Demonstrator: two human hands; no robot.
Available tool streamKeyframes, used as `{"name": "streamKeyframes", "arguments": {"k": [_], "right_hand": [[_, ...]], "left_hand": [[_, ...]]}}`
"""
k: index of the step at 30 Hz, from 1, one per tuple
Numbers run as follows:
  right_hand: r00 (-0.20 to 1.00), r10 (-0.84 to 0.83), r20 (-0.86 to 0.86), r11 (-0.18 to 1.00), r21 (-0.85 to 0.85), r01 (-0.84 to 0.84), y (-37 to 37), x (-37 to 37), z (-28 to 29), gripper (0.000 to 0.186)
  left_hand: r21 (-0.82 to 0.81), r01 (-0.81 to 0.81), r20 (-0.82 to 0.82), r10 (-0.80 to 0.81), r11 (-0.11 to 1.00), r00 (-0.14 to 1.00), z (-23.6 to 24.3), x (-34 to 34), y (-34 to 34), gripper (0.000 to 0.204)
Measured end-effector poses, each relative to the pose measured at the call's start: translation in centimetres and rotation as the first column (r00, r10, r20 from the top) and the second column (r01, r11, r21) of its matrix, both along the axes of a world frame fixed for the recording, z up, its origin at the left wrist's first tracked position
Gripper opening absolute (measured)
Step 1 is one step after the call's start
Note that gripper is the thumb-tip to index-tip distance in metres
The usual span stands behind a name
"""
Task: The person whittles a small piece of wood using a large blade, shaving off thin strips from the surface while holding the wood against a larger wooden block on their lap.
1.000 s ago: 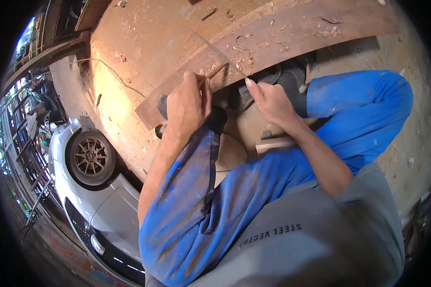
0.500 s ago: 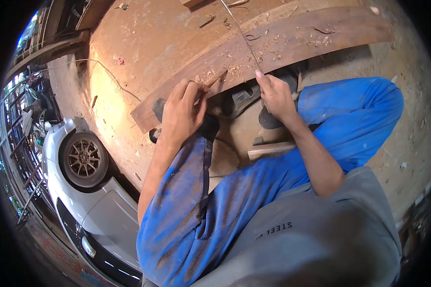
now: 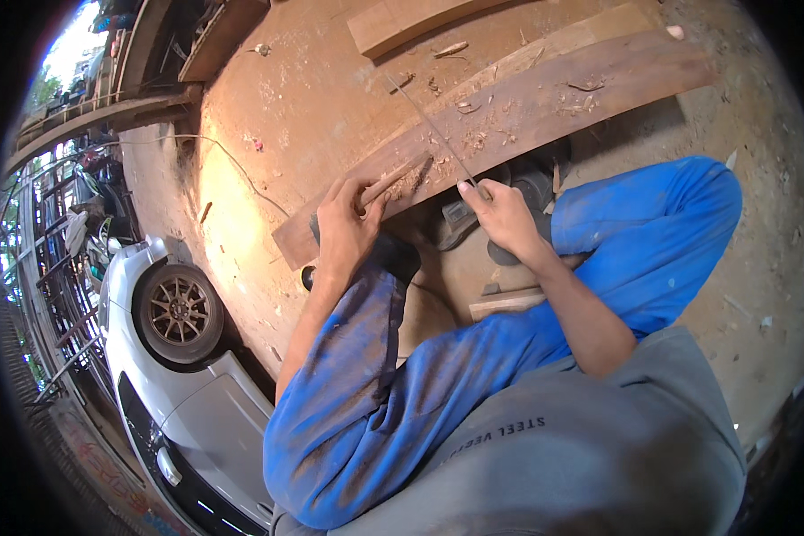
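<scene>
A long brown plank (image 3: 616,76) slants across the upper middle. The right hand (image 3: 506,217) is closed round the near end of a thin, long blade (image 3: 437,133) crossing above it; the left hand (image 3: 344,223), fingers curled, pinches a wooden stick (image 3: 399,175) near loose shavings (image 3: 475,141).

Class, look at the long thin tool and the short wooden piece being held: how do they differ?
Length and thickness: the long thin tool is longer and much slimmer than the short wooden piece. Colour: the tool looks greyish, the wooden piece brown. Pose: the tool slants up-left from the right grip, the wooden piece up-right from the left grip. Both reach over the long plank.
</scene>
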State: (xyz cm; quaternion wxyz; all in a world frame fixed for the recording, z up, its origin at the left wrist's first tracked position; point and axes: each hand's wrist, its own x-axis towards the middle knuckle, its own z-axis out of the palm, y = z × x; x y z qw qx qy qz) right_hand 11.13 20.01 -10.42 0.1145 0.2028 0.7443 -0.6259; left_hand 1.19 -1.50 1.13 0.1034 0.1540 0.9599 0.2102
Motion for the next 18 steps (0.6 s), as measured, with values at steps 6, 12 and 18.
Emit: {"name": "streamKeyframes", "arguments": {"k": [6, 12, 18], "right_hand": [[1.0, 0.003, 0.025, 1.0, -0.024, -0.002, -0.4, 0.1, -0.6, 0.055], [0.996, 0.063, 0.058, 0.998, -0.001, -0.063, 0.0, 0.3, -0.9, 0.05], [0.995, 0.047, 0.083, 0.995, -0.092, -0.039, -0.2, 0.4, -1.9, 0.047]], "left_hand": [[0.13, -0.07, -0.018, 0.073, 0.989, 0.997, 0.1, -0.5, 0.2, 0.024], [-0.043, -0.014, 0.091, 0.018, 0.999, 0.996, 0.2, -0.9, 1.0, 0.029], [-0.106, 0.212, 0.124, -0.199, 0.972, 0.972, 1.8, -2.4, 2.6, 0.023]]}}
